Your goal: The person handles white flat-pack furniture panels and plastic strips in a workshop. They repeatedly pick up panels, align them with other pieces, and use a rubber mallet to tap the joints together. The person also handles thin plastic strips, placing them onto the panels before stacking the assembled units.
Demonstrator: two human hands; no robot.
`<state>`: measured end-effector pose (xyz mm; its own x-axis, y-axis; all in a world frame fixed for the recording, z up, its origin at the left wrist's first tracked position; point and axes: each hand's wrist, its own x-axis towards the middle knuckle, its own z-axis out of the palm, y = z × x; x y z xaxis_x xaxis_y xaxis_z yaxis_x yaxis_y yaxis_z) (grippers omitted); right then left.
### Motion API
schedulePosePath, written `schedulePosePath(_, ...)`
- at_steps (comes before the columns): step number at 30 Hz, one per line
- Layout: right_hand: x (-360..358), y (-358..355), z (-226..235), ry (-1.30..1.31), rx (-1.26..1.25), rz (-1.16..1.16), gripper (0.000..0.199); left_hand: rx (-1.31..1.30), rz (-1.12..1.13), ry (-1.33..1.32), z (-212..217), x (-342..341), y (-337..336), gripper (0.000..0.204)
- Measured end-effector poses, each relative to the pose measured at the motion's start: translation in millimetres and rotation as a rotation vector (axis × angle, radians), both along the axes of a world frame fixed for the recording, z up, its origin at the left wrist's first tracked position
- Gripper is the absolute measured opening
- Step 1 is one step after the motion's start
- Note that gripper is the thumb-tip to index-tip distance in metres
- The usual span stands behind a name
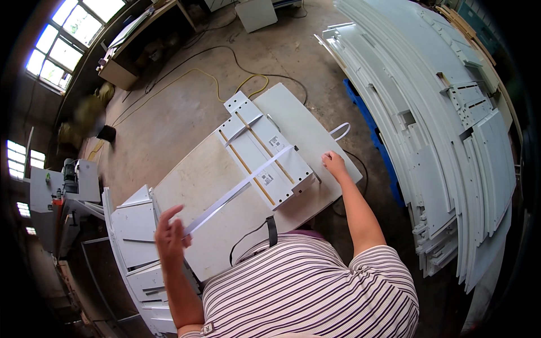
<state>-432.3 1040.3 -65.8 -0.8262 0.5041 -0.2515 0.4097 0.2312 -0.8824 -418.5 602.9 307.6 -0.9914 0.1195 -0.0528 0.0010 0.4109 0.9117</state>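
Note:
A bundle of white drilled panels (256, 149) with two long brown strips lies at an angle on a pale board-topped table (191, 180). A flat white plastic strap (225, 197) crosses the bundle and runs straight down to the left. My left hand (171, 234) is at the end of that strap, seemingly gripping it, one finger stretched out. A small dark buckle (296, 148) sits on the strap near the bundle's right edge. My right hand (333, 162), fingers curled closed, is just right of the bundle; anything inside it is hidden. Beyond it a strap loop (341, 131) sticks out past the table.
Tall stacks of white panels (417, 141) stand on a blue pallet (372, 129) at the right. More white panels (132, 236) lean at the left. Yellow and black cables (217, 84) cross the floor. Machinery (67, 186) and a desk (141, 39) stand further off.

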Motion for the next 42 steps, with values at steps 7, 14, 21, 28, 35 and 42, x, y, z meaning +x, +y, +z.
schedulePosePath(7, 38, 5, 17, -0.032, -0.133, -0.040, 0.020, -0.059, -0.209, -0.225, -91, -41, 43, 0.025)
schedulePosePath(14, 64, 19, 18, -0.028, -0.095, -0.069, 0.024, -0.350, -0.473, -0.135, -192, -73, 73, 0.035)
schedulePosePath(21, 51, 2, 49, 0.011, -0.022, 0.022, 0.024, -0.253, -0.335, -0.433, -269, -71, 53, 0.048)
schedulePosePath(28, 3, -56, 34, 0.158, 0.285, 0.233, 0.040, 0.227, -0.160, -1.035, -287, -33, 70, 0.055)
schedulePosePath(35, -17, -81, 44, -0.111, 0.345, 0.353, 0.046, 0.335, -0.099, -1.057, -311, -20, 77, 0.040)
schedulePosePath(42, -27, -89, 26, -0.202, 0.273, 0.359, 0.052, 0.394, -0.110, -1.147, -334, -25, 69, 0.064)
